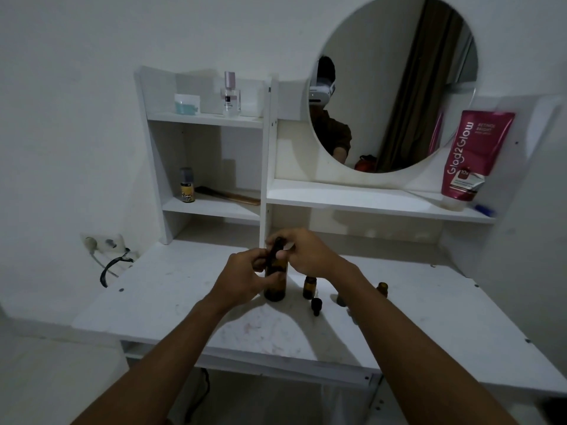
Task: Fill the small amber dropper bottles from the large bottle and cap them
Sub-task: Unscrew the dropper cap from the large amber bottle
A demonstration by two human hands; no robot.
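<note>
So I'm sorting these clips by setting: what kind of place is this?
Most likely a dressing table in a home bedroom: a round mirror fixed to a white shelf unit, a perfume bottle and a pink lotion tube on the shelves, a plain white wall behind.

Dim, grey, grainy picture; soft forearm shadows fall across the table (159,305). Wide-angle distortion bends the shelves (368,199) outward, and edges look soft.

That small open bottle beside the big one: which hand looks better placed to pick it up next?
Probably the right hand. The small bottle stands just below its wrist, on that side of the big bottle. The left hand wraps the big bottle's body, steadying it.
</note>
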